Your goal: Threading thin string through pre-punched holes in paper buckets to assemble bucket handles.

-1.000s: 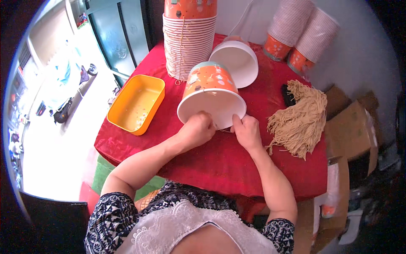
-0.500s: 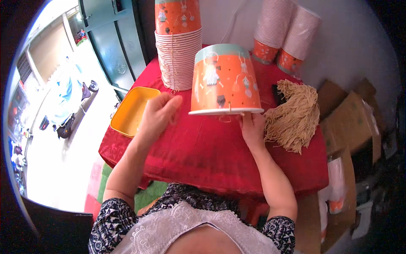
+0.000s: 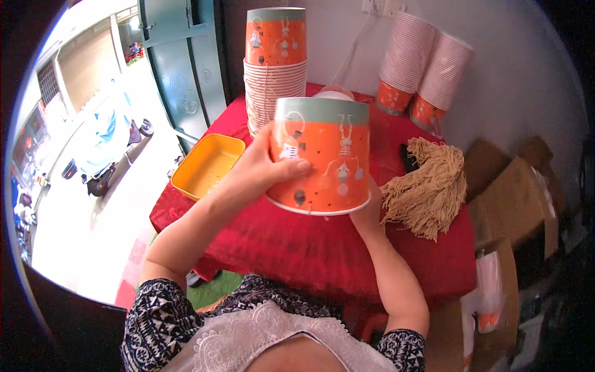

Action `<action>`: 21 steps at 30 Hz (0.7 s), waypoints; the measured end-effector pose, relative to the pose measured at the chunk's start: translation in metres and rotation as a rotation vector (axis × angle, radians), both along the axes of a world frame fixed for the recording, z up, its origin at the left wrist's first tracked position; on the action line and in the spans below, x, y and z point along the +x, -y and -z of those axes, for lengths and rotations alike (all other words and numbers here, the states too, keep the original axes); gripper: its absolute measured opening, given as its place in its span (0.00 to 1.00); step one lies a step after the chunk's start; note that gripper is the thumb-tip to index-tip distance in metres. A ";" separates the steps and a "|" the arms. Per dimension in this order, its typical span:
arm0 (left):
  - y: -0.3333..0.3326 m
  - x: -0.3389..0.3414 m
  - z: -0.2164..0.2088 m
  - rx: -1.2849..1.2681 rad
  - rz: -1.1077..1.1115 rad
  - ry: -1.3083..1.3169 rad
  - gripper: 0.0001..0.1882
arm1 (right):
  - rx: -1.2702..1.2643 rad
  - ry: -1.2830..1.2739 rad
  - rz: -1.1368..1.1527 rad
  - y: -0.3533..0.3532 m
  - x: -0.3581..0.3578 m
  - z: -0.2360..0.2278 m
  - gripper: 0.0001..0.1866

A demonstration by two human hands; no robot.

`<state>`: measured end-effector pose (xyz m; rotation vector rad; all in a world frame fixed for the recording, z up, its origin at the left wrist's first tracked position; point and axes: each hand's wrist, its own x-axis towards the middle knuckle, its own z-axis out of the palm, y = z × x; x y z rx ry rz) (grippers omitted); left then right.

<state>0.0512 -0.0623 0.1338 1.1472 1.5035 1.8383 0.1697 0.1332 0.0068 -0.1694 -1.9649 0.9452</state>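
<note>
An orange paper bucket [image 3: 322, 164] with a pale green band and cartoon figures is held upside down above the table, its white rim facing down. My left hand [image 3: 273, 164] grips its left side, thumb across the printed front and the other fingers hidden behind it. At the lower right rim, my right hand [image 3: 367, 211] holds the bucket too, its fingers mostly hidden by the wall. A bunch of beige strings [image 3: 427, 186] lies to the right of it. Behind stands a tall stack of matching upside-down buckets [image 3: 276, 80], with beige strings hanging down its side.
A yellow plastic tub [image 3: 207, 164] sits at the left of the red-covered table [image 3: 297, 260]. Two more stacks of buckets [image 3: 406, 56] lean by the wall at the back right. Cardboard boxes [image 3: 508, 186] stand right of the table. A green door [image 3: 186, 80] is at the back left.
My left hand has moved right and taken hold of the bucket's side. The bucket has come lower and nearer, with my right hand still at its rim. The view has shifted slightly.
</note>
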 end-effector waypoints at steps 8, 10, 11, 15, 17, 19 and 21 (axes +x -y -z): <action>0.049 -0.086 -0.046 0.293 -0.626 -0.506 0.40 | -0.029 -0.093 -0.084 0.004 -0.003 -0.002 0.16; 0.057 -0.130 -0.056 0.318 -0.711 -0.555 0.39 | -0.065 0.035 -0.083 0.009 0.000 -0.008 0.20; 0.055 -0.154 -0.059 0.325 -0.747 -0.535 0.40 | -0.062 0.037 -0.078 0.007 0.000 -0.006 0.20; 0.052 -0.236 -0.074 0.357 -0.768 -0.458 0.43 | 0.029 0.000 -0.081 0.006 -0.005 0.000 0.16; 0.046 -0.279 -0.077 0.398 -0.751 -0.352 0.41 | 0.032 0.017 -0.086 0.006 -0.007 0.002 0.17; 0.032 -0.272 -0.085 0.412 -0.646 -0.319 0.34 | 0.006 0.056 -0.075 0.003 -0.006 0.004 0.17; 0.019 -0.294 -0.092 0.396 -0.533 -0.243 0.31 | 0.005 0.084 -0.061 0.001 -0.005 0.005 0.17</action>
